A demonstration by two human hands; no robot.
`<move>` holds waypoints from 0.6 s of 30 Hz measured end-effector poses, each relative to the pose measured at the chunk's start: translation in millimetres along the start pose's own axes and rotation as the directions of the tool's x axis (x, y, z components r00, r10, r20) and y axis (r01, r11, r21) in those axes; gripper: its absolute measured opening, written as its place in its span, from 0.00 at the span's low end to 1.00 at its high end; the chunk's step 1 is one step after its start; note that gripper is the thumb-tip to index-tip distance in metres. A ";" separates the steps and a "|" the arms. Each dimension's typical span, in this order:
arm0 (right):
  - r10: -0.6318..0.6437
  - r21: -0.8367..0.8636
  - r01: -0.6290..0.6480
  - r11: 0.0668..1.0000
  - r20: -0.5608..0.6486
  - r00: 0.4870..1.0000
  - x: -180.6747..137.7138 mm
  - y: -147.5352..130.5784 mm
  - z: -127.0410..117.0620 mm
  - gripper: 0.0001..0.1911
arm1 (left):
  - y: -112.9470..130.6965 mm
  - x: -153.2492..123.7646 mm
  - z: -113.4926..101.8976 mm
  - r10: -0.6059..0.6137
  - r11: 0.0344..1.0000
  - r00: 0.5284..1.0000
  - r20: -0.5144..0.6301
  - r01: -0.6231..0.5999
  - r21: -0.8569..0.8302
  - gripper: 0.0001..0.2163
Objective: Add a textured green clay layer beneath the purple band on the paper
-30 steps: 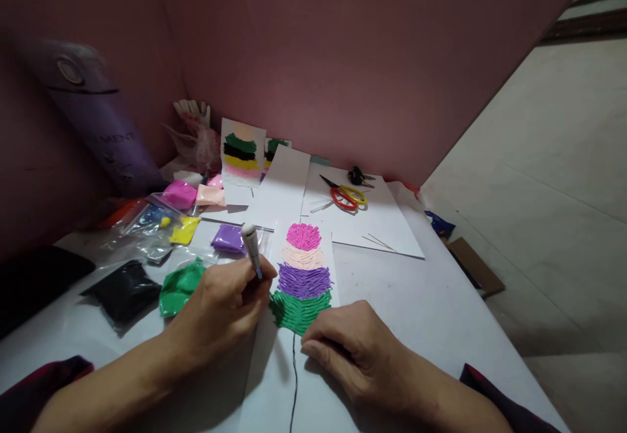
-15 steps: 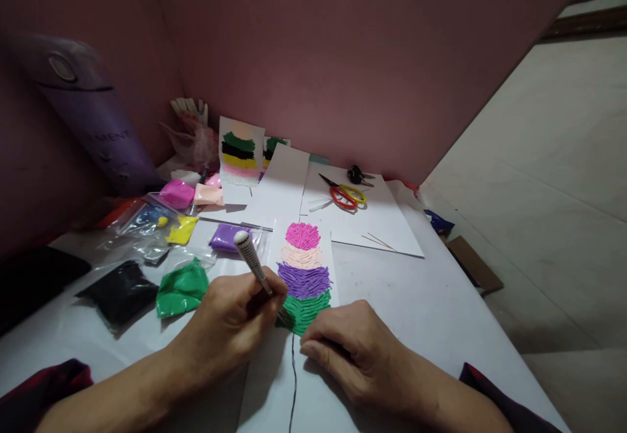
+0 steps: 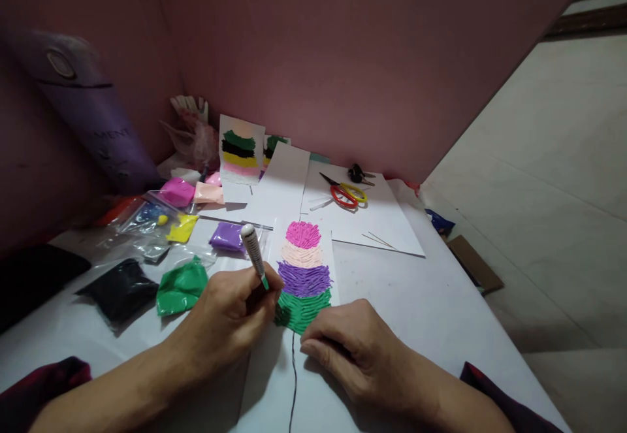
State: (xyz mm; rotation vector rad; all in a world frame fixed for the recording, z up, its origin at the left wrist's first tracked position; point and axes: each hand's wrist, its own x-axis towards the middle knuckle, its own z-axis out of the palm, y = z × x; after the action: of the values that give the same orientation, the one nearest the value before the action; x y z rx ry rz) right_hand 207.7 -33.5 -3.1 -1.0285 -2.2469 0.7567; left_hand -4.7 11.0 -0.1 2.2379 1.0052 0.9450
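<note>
The left hand (image 3: 235, 312) pinches a white pen-like tool (image 3: 252, 247) at nine o'clock of the green band (image 3: 304, 310); the right hand (image 3: 360, 348), loosely fisted, rests at its four o'clock on the paper strip (image 3: 269, 384), running twelve to six on the desk (image 3: 416, 315). I'd say light, even strokes keep ridges (image 3: 313, 301) crisp.

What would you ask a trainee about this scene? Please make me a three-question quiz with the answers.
1. True or false: the left hand holds the pen-like tool.

2. Which band lies nearest the wavy black line on the paper?
A) pink band
B) purple band
C) green band

3. Fill in the blank: the scissors have one red handle loop and one ____ loop.

Key:
1. True; the fingers wrap around its lower part.
2. C; the line starts just below it.
3. Yellow.
</note>
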 end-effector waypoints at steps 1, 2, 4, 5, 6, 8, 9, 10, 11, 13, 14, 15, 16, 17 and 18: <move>0.004 0.001 -0.004 1.000 -0.001 1.000 -0.1 -0.3 -0.1 0.10 | 0.1 0.4 -0.5 0.004 1.000 1.000 -0.002 -0.004 0.006 0.06; 0.007 -0.002 -0.007 1.000 -0.002 1.000 -0.4 -0.5 -0.2 0.10 | 0.7 1.0 -1.3 0.005 1.000 1.000 0.003 -0.005 0.011 0.06; 0.007 -0.011 -0.007 1.000 -0.001 1.000 -0.7 -0.6 -0.1 0.10 | 3.1 2.6 -3.1 0.011 1.000 1.000 0.003 -0.011 0.019 0.07; 0.004 -0.018 -0.004 1.000 -0.001 1.000 -0.8 -0.5 0.0 0.10 | 4.6 3.4 -4.1 0.014 1.000 1.000 0.000 -0.014 0.024 0.07; -0.001 -0.025 0.001 1.000 -0.002 1.000 -0.8 -0.3 0.1 0.11 | 5.9 4.0 -5.0 0.018 0.999 1.000 -0.003 -0.017 0.031 0.07; -0.012 -0.031 0.012 0.999 -0.009 1.000 -0.6 0.2 0.3 0.11 | 8.0 4.8 -6.4 0.031 0.998 0.999 -0.012 -0.030 0.060 0.07; -0.016 -0.031 0.015 0.999 -0.015 1.000 -0.4 0.5 0.4 0.11 | 8.7 5.0 -6.9 0.045 0.996 0.999 -0.020 -0.043 0.082 0.07; -0.018 -0.030 0.017 0.999 -0.022 1.000 -0.2 0.7 0.5 0.11 | 9.2 5.2 -7.2 0.059 0.993 0.998 -0.025 -0.056 0.108 0.07; -0.017 -0.028 0.017 0.999 -0.025 1.000 -0.2 0.8 0.5 0.11 | 9.6 5.3 -7.4 0.081 0.988 0.996 -0.035 -0.075 0.131 0.07; -0.017 -0.024 0.016 1.000 -0.031 0.999 -0.4 0.8 0.6 0.11 | 10.0 5.4 -7.6 0.117 0.980 0.991 -0.056 -0.107 0.167 0.08; -0.015 -0.020 0.014 1.000 -0.030 0.999 -0.6 0.8 0.7 0.11 | 10.2 5.3 -7.7 0.136 0.976 0.989 -0.066 -0.122 0.179 0.08; -0.010 -0.014 0.010 1.000 -0.026 1.000 -0.9 0.7 0.8 0.11 | 10.3 5.2 -7.7 0.151 0.973 0.985 -0.078 -0.134 0.189 0.08; -0.009 -0.007 0.008 1.000 -0.022 1.000 -1.3 0.7 0.9 0.11 | 10.2 4.9 -7.8 0.165 0.969 0.982 -0.092 -0.144 0.199 0.08; -0.010 -0.001 0.010 1.000 -0.019 1.000 -1.5 0.7 0.9 0.10 | 10.1 4.6 -7.7 0.176 0.967 0.978 -0.108 -0.151 0.205 0.08; -0.013 0.003 0.013 1.000 -0.017 1.000 -1.8 0.7 1.0 0.10 | 9.8 4.1 -7.5 0.178 0.968 0.977 -0.119 -0.152 0.202 0.07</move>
State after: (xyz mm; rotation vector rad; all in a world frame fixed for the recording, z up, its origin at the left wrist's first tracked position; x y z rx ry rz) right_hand 208.3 -34.8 -4.6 -1.0141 -2.2355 0.7435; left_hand -4.2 9.6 12.9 2.4766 1.0185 1.1298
